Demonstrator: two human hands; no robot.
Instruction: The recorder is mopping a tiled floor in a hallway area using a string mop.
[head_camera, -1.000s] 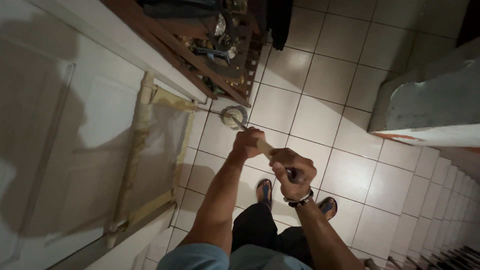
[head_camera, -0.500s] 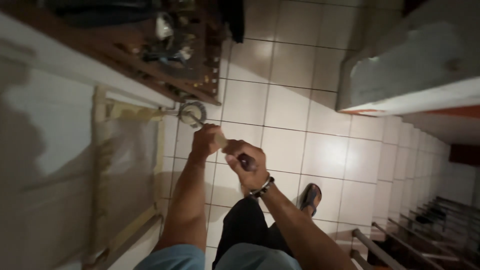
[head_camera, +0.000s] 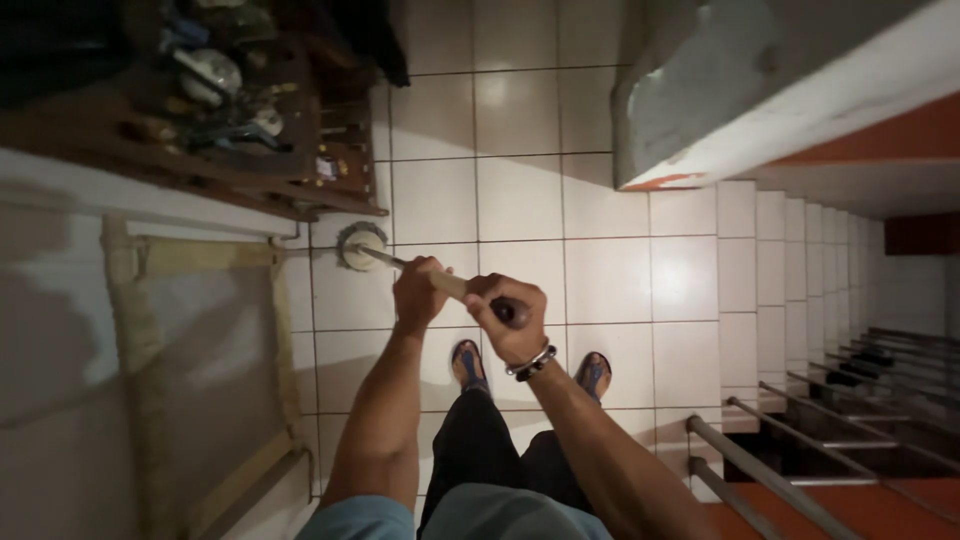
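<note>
Both my hands grip one long wooden handle that slants down to the tiled floor. My left hand is shut around the lower part of the handle. My right hand, with a beaded bracelet at the wrist, is shut on its dark top end. The handle ends in a round mop head that rests on a white floor tile, close to the corner of a framed screen panel.
A dark wooden rack with several small items stands at the upper left. A white door or wall runs along the left. A grey ledge is at the upper right, metal bars at the lower right. My sandalled feet are below.
The view has swung right and tilted, so the rack and framed panel slid left. My hands kept hold of the handle, and the mop head stays by the panel's corner.
</note>
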